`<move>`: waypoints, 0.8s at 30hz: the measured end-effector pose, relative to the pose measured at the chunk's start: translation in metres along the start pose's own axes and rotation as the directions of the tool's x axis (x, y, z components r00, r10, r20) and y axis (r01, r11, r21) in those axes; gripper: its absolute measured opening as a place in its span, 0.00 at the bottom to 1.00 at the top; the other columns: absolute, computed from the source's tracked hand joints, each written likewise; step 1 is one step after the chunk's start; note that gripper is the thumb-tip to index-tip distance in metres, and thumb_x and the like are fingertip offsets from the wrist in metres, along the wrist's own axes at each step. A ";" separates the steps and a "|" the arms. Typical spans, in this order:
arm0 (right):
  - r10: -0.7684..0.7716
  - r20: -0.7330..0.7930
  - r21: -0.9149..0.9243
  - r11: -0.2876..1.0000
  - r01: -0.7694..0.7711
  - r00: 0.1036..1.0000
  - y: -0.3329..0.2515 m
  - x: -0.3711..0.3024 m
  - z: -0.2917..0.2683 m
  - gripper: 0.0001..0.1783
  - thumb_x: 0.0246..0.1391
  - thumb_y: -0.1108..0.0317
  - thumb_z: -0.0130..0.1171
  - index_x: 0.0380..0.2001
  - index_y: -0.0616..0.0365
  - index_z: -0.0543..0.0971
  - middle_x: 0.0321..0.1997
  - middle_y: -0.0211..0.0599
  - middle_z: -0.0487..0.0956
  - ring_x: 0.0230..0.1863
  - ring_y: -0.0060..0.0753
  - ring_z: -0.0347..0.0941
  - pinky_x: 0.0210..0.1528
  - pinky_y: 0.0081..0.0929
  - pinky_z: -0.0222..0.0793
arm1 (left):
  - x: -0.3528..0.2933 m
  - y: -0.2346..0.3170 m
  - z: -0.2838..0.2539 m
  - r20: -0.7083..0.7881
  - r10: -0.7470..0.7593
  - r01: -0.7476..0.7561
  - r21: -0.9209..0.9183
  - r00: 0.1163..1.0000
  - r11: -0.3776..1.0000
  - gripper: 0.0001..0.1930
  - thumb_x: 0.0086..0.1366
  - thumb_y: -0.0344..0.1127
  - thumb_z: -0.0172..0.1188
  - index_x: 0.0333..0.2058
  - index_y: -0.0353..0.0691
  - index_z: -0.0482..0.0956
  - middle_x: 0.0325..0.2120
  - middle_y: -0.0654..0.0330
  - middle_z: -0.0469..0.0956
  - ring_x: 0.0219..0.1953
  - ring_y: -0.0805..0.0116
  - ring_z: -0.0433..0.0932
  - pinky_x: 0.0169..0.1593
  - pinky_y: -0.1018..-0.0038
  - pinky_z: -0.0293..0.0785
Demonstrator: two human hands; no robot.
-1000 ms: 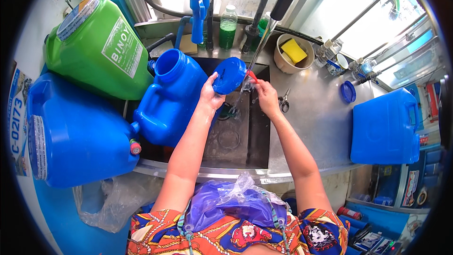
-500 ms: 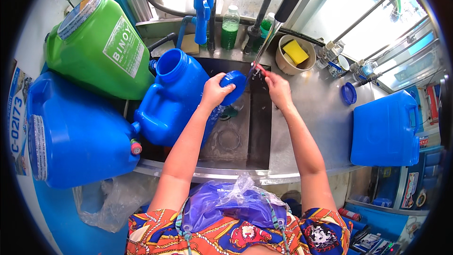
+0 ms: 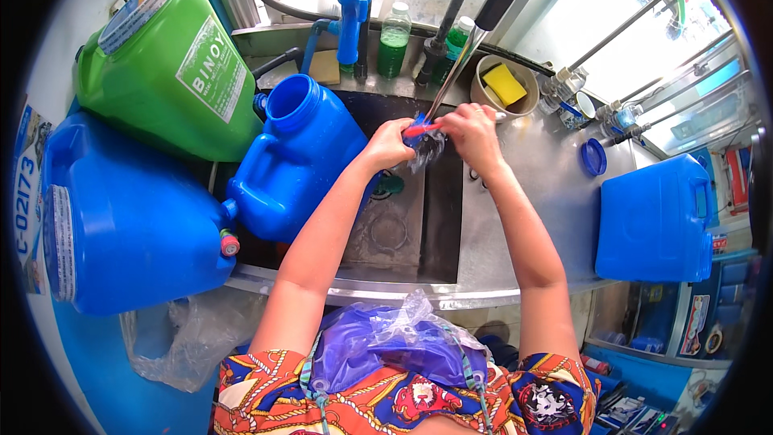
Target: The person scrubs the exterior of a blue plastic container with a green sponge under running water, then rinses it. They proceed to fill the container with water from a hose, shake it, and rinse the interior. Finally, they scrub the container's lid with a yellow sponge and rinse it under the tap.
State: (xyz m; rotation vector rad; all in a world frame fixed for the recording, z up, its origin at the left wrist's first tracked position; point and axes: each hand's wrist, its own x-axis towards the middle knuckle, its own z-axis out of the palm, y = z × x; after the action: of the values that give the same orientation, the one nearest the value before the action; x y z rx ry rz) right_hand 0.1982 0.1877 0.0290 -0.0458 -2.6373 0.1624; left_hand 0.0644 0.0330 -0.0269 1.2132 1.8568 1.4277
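Over the sink, my left hand (image 3: pixel 388 145) is closed on a blue screw cap (image 3: pixel 419 121), held on edge under running water. My right hand (image 3: pixel 473 135) grips a slim red brush (image 3: pixel 423 129). Its red end lies against the cap; the bristles are too small and blurred to make out. Water runs from a metal spout (image 3: pixel 451 80) and splashes off the cap. Left of my hands, an uncapped blue jug (image 3: pixel 310 153) leans in the sink (image 3: pixel 394 234), its wide mouth tilted up and away from me.
A green container (image 3: pixel 173 84) and a large blue container (image 3: pixel 137 217) with a red-capped spigot stand left. Behind the sink are a blue tap (image 3: pixel 352 16) and green-liquid bottles (image 3: pixel 394 40). Rightward are a tub (image 3: pixel 527 89) with a yellow sponge, a loose blue cap (image 3: pixel 593 157) and a blue jug (image 3: pixel 656 217).
My right hand has moved left and brought the red brush onto the cap. My left hand has shifted slightly right and turned the cap on edge into the water.
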 end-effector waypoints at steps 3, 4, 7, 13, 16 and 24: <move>-0.141 0.038 -0.020 0.990 0.142 0.989 0.003 0.012 -0.009 0.04 0.47 0.67 0.63 0.29 0.42 0.82 0.27 0.29 0.73 0.40 0.35 0.72 0.52 0.41 0.59 | 0.003 0.005 0.000 0.065 -0.043 0.050 -0.107 0.997 0.993 0.24 0.39 0.23 0.62 0.41 0.35 0.79 0.28 0.59 0.78 0.31 0.72 0.74 0.40 0.75 0.72; -0.083 0.020 -0.017 0.996 0.083 0.996 0.004 0.016 -0.012 0.05 0.47 0.67 0.62 0.28 0.42 0.82 0.28 0.29 0.72 0.40 0.35 0.72 0.52 0.41 0.59 | 0.003 0.007 -0.001 0.089 -0.069 0.082 -0.152 0.994 0.985 0.24 0.39 0.22 0.62 0.41 0.35 0.80 0.29 0.59 0.78 0.31 0.72 0.74 0.41 0.75 0.72; -0.126 0.018 -0.006 0.992 0.126 0.992 0.006 0.028 -0.020 0.07 0.42 0.70 0.64 0.28 0.43 0.82 0.29 0.26 0.75 0.40 0.34 0.73 0.54 0.42 0.58 | 0.001 0.013 -0.004 0.141 -0.118 0.142 -0.173 0.983 0.975 0.25 0.43 0.18 0.60 0.45 0.34 0.78 0.33 0.66 0.78 0.37 0.77 0.74 0.44 0.78 0.71; -0.023 0.162 -0.231 0.971 0.061 0.987 -0.005 0.044 -0.032 0.11 0.43 0.69 0.61 0.31 0.38 0.84 0.32 0.27 0.77 0.45 0.34 0.73 0.60 0.45 0.55 | 0.005 0.025 -0.003 -0.039 -0.080 0.079 -0.034 0.996 0.996 0.23 0.41 0.23 0.61 0.42 0.36 0.80 0.30 0.56 0.81 0.34 0.68 0.79 0.42 0.73 0.73; -0.348 0.217 -0.104 0.921 0.376 0.912 -0.011 0.050 -0.037 0.10 0.46 0.68 0.59 0.32 0.39 0.84 0.31 0.28 0.76 0.46 0.33 0.74 0.61 0.44 0.54 | 0.005 0.027 -0.005 0.023 -0.154 0.150 0.111 0.988 0.982 0.22 0.42 0.22 0.60 0.41 0.35 0.81 0.29 0.58 0.81 0.34 0.73 0.78 0.41 0.75 0.74; -0.220 0.157 -0.009 0.974 0.225 0.963 0.017 0.045 -0.027 0.08 0.43 0.68 0.64 0.30 0.42 0.84 0.32 0.27 0.78 0.43 0.34 0.73 0.52 0.40 0.57 | 0.001 0.018 -0.005 -0.170 0.035 -0.024 0.066 0.985 0.998 0.18 0.41 0.21 0.57 0.36 0.35 0.80 0.28 0.62 0.79 0.32 0.76 0.76 0.38 0.76 0.71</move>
State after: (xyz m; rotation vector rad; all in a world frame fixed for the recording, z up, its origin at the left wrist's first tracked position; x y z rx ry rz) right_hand 0.1713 0.2098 0.0718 0.2644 -2.7751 0.0558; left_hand 0.0660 0.0327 -0.0086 1.1851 2.0203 1.5420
